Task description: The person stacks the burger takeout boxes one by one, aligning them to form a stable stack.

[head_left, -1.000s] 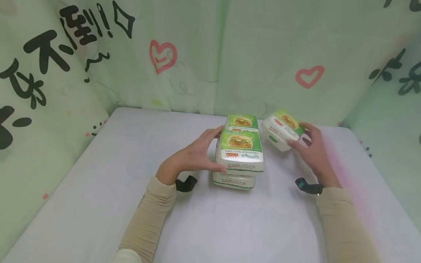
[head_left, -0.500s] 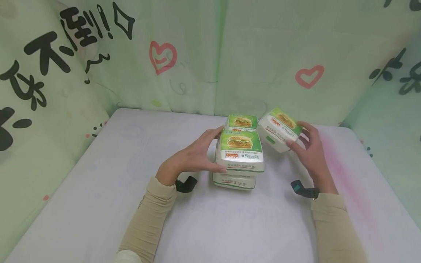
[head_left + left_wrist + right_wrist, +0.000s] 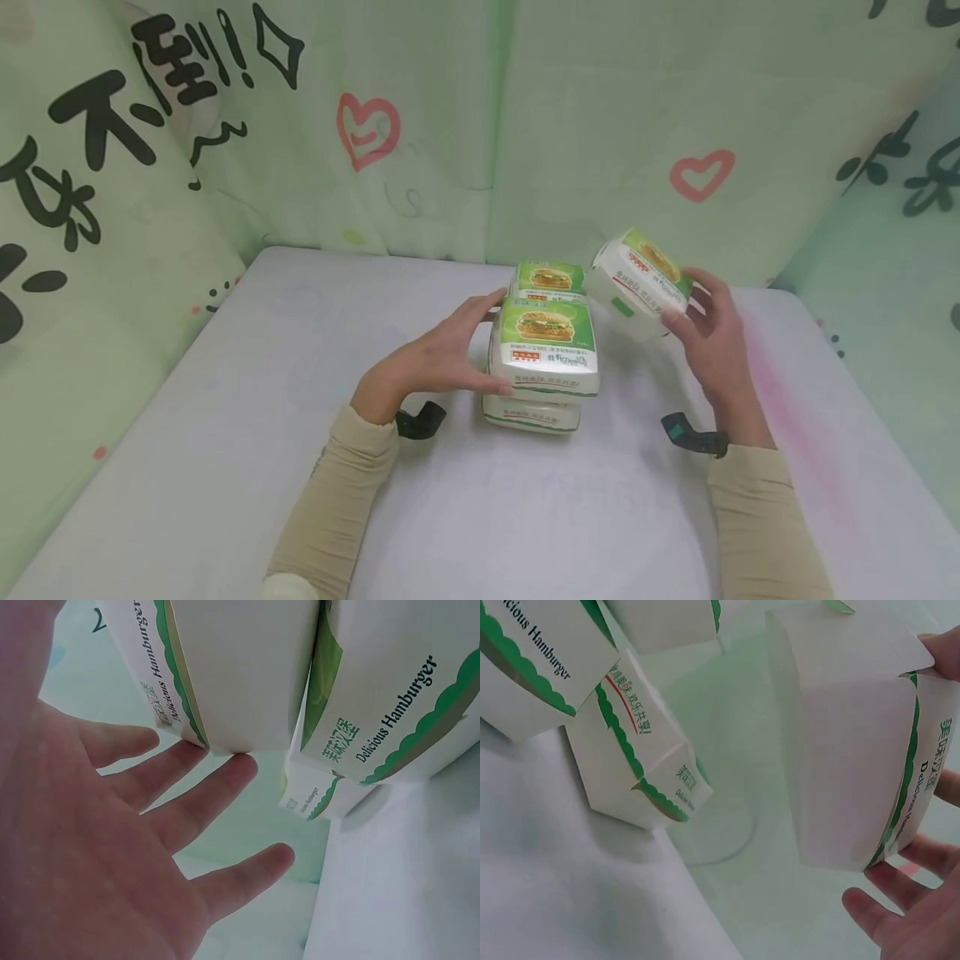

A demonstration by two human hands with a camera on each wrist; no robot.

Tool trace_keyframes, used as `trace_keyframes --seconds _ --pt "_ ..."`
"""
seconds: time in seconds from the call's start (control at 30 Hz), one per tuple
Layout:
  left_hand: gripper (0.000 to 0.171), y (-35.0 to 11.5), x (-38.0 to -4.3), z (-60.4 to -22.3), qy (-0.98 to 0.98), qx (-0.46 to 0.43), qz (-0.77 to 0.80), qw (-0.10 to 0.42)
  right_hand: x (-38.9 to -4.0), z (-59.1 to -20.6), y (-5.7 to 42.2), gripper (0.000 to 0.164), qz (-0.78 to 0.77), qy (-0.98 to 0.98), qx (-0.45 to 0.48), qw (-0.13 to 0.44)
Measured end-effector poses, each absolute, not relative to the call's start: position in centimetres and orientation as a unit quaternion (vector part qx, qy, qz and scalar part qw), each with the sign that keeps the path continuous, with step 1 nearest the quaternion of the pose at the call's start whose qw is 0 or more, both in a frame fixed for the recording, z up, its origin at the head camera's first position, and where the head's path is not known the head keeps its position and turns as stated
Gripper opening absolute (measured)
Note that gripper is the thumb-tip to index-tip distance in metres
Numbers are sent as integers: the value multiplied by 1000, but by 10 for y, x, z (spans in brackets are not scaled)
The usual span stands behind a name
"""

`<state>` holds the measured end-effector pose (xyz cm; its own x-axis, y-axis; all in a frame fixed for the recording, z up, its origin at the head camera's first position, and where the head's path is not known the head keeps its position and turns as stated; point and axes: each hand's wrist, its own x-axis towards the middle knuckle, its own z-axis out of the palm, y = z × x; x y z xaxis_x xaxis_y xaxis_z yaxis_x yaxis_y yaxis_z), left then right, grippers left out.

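Observation:
Hamburger boxes, green and white with a burger picture on the lid, are in the head view. My left hand point(image 3: 438, 350) grips the left side of the upper hamburger box point(image 3: 547, 333), thumb at its front corner and fingers toward the back. That box sits above a lower hamburger box point(image 3: 532, 415). My right hand point(image 3: 716, 342) holds another hamburger box point(image 3: 641, 287) by its right side, raised and tilted to the right. In the right wrist view, this held box point(image 3: 855, 765) shows its plain white underside.
Behind the stack stands a further hamburger box point(image 3: 551, 277), partly hidden. The white tabletop point(image 3: 300, 350) ends at a green curtain point(image 3: 442, 183) with printed hearts and characters. Black wrist straps point(image 3: 693, 435) hang below the wrists.
My right hand has lifted its hamburger box and shifted it slightly left, closer to the back box. My left hand and the stack stay in place.

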<state>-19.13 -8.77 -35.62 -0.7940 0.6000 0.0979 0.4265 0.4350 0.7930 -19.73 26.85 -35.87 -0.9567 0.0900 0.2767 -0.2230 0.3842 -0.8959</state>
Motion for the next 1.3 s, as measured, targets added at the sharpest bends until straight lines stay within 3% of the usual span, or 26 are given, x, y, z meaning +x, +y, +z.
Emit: trace_keyframes --seconds 0.47,0.7,1.3 --pt "118 -90 -192 -353 840 305 437 104 -178 -328 244 60 611 -762 146 158" --pt "116 -89 -192 -353 839 309 438 99 -175 -328 235 62 617 -733 233 165" --pt "114 -90 -193 -353 826 317 450 119 -168 -326 215 64 543 -759 321 158"
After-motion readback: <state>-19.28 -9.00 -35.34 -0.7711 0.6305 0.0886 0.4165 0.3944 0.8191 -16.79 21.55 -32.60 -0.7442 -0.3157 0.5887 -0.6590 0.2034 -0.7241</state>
